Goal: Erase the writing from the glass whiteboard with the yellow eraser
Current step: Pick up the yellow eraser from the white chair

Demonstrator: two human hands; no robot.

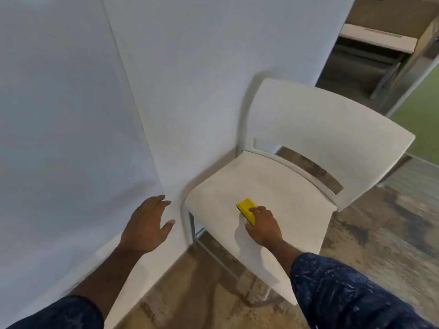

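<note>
your right hand point(263, 225) sits at about five o'clock in the view, fingers curled down over the near end of the small yellow block eraser point(247, 210). the fingertips touch its top and the thumb seems tucked against its near edge, but you cannot tell whether the grip is closed or the hand is only resting there. the eraser lies flat on the seat of the white plastic chair point(297, 210), toward the seat's front left part, and its far end pokes out past your fingers toward eleven o'clock. it does not look lifted.

your left hand point(147, 224) is at about seven o'clock, open with fingers spread and holding nothing, hovering just beside the lower edge of the pale glossy panel point(71, 115) that fills the left of the view. whether it touches the panel is not clear.

that panel, from nine to twelve o'clock, may be the glass whiteboard, but no writing shows on the part in view.

judged from this, the task is at or near its very start: the eraser is on the chair, well apart from the board. left to do are lifting it, carrying it to the written area, which is out of view, and wiping.
</note>
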